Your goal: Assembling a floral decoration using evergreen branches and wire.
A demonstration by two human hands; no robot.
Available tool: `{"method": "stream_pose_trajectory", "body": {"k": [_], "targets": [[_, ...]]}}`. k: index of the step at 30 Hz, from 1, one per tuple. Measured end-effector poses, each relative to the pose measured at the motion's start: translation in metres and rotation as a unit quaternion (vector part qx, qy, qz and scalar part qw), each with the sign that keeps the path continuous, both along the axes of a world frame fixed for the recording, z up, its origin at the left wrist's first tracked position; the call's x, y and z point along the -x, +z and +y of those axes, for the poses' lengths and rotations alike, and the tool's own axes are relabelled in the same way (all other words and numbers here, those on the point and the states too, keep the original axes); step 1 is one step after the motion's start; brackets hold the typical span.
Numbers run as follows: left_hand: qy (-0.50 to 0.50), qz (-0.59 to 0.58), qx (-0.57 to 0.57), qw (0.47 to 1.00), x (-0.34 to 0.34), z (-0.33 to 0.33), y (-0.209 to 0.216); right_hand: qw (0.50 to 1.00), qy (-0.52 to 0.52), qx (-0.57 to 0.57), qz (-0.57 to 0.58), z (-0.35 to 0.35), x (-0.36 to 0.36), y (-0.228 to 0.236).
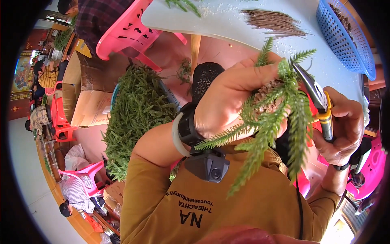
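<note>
My left hand grips an artificial pine sprig near its top, its green fronds hanging down over my chest. A brown pine cone sits among the fronds, partly hidden by my fingers and the greenery. My right hand is closed round the yellow and black handles of a pair of pliers. The metal jaws reach the sprig's top beside my left fingertips; whether they pinch a wire there I cannot tell.
On the pale table lie a bundle of thin brown stems and white crumbs. A blue plastic basket stands at its right. Left of me are a heaped tub of green sprigs, a cardboard box and a pink chair. Other people sit further left.
</note>
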State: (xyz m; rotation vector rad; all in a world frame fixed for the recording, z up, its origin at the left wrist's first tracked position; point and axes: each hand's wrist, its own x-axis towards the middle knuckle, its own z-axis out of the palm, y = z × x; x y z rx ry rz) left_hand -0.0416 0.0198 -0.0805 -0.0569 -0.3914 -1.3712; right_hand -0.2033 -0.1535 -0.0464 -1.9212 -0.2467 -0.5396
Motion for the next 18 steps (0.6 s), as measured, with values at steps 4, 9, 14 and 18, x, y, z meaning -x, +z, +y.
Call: {"method": "stream_pose_trajectory", "body": {"k": [4, 9, 14, 18], "targets": [[0.217, -0.22, -0.224, 0.924, -0.002, -0.005, 0.016, 0.995, -0.056, -0.01, 0.078, 0.001, 0.01, 0.001], [0.497, -0.292, -0.205, 0.792, -0.013, -0.011, 0.019, 0.986, -0.084, -0.099, 0.106, 0.006, 0.011, 0.004], [0.634, -0.649, 0.096, 0.409, -0.027, -0.015, 0.014, 0.974, -0.106, -0.135, 0.145, 0.011, 0.012, 0.006], [0.644, -0.666, -0.014, 0.377, -0.012, -0.02, 0.006, 0.969, -0.117, -0.139, 0.17, 0.012, 0.01, 0.005]]}}
